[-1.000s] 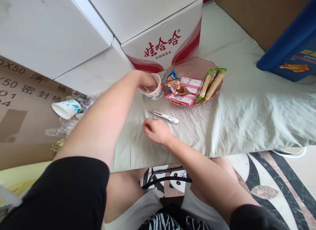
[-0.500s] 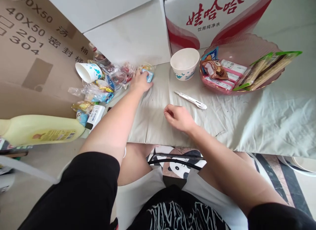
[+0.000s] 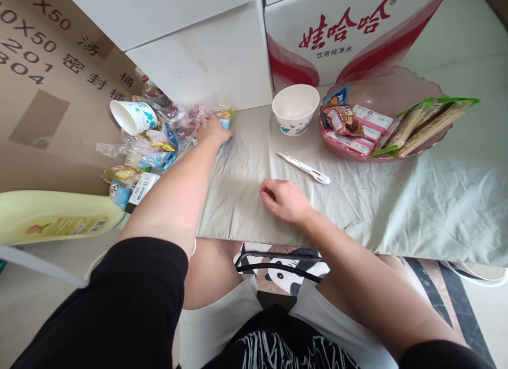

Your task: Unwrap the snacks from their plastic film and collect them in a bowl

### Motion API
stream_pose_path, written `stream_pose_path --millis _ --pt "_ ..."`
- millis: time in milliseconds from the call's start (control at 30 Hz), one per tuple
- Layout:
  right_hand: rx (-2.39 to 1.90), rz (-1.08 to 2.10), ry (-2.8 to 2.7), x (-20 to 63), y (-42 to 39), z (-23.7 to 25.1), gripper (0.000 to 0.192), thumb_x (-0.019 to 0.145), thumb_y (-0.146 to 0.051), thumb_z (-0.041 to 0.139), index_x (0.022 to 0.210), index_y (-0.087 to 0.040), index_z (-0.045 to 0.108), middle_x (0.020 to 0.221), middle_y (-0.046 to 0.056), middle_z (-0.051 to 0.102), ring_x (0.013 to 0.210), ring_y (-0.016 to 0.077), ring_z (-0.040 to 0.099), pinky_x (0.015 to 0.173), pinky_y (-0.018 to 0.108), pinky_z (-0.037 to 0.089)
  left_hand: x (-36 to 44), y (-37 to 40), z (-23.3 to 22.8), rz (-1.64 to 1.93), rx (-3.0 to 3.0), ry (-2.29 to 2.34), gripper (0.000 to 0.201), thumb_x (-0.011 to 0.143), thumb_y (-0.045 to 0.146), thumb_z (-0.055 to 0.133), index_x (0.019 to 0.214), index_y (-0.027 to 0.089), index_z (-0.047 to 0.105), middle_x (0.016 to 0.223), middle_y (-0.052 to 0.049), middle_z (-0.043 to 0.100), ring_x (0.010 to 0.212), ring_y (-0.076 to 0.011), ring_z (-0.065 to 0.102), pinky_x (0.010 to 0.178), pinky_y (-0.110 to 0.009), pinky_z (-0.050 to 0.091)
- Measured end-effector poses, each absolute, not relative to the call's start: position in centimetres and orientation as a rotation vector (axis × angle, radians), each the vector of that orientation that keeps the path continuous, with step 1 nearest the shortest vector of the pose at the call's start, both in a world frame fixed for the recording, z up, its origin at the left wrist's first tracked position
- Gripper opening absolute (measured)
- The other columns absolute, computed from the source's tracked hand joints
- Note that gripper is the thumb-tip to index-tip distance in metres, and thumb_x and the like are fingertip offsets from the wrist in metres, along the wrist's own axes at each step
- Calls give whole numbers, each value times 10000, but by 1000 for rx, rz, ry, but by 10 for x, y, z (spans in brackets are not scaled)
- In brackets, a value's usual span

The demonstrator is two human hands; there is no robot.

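Left hand (image 3: 212,130) has left the paper cup (image 3: 296,109) and now lies, fingers spread, on the wrapped snack (image 3: 224,117) under its fingertips; I keep my right hand (image 3: 282,200) loosely curled, empty, just short of the utility knife (image 3: 304,168).

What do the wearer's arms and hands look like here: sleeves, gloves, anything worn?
Both hands are bare: left hand, right hand. No gloves, rings, watch or bands show. Forearms are uncovered. Short black sleeves cover the upper arms: left sleeve, right sleeve. No markings are visible on either sleeve.
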State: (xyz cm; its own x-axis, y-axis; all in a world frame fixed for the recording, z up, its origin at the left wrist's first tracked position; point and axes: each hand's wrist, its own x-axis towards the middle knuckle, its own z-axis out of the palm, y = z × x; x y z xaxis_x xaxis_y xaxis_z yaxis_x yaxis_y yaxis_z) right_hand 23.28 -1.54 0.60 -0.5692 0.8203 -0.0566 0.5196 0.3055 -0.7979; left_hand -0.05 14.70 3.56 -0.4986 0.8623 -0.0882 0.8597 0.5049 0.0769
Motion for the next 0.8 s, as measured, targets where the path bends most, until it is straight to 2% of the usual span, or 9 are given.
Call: stream_pose_path --millis 167,300,433,533,667,800 --pt "-1203 1173 -2226 234 -15 8 161 934 -213 483 921 -209 643 881 60 720 788 199 615 659 294 337 12 140 37 -216 1884 2717 571 821 282 727 1342 72 625 1620 -287 345 1513 -470 276 1190 -611 245" --pt "-1198 1187 -2250 234 -16 12 180 952 -220 466 948 -205 645 930 67 732 823 201 634 664 291 342 22 133 38 -281 1949 2609 531 909 257 600 1400 60 552 1506 -322 470 1395 -456 462 1107 -572 387" --pt "-1175 1190 -2269 235 -16 12 200 958 -217 447 964 -202 647 946 70 735 839 200 642 667 288 350 24 130 53 -189 1867 2602 472 949 225 544 1407 111 534 1443 -297 541 1330 -440 541 1043 -544 461" --pt "-1173 1175 -2266 234 -14 10 203 959 -227 450 965 -201 651 948 74 741 836 204 642 664 290 349 20 127 72 -42 1843 2577 482 922 211 595 1398 147 551 1337 -262 635 1294 -441 573 1047 -573 444" --pt "-1176 1157 -2261 232 -12 9 203 953 -227 459 961 -201 661 934 75 742 819 204 637 657 290 345 13 125 93 225 1829 2519 535 829 272 721 1348 208 608 1309 -203 675 1311 -446 552 1062 -561 400" --pt "-1167 1151 -2224 232 -12 8 199 945 -214 463 958 -195 660 899 70 733 799 195 624 666 286 350 20 126 100 439 1766 2462 428 743 232 765 1163 254 685 1250 -139 713 1337 -407 527 1102 -560 349"
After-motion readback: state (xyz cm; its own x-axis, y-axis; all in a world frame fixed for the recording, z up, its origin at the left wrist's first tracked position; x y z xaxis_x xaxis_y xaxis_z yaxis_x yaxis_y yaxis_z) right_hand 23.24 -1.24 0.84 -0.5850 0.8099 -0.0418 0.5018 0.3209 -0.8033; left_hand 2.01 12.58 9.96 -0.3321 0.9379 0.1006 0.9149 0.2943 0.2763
